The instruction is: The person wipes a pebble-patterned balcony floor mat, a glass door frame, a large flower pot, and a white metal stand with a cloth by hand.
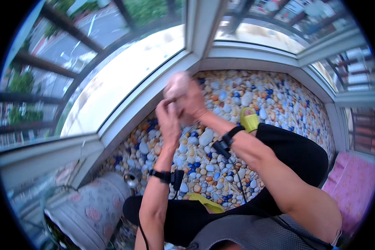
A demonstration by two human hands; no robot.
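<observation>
A crumpled pale pink cloth [176, 83], smeared by motion blur, is bunched between my two hands in front of the window corner. My right hand [192, 99] grips it from the right, the wrist bent over. From below, my left hand [169, 120] pinches its lower part with bent fingers; the exact contact is blurred. Both hands are above the pebble-patterned floor [206, 137], close to the white window frame [150, 103]. Each wrist wears a black strap with a small device and a cable.
A floral-patterned cylindrical pot [90, 206] lies at lower left, beside a small shiny metal object [131, 180]. Window panes [137, 81] curve around ahead, with bars outside. My yellow slippers [250, 120] rest on the floor. A pink cushioned item [351, 190] is at right.
</observation>
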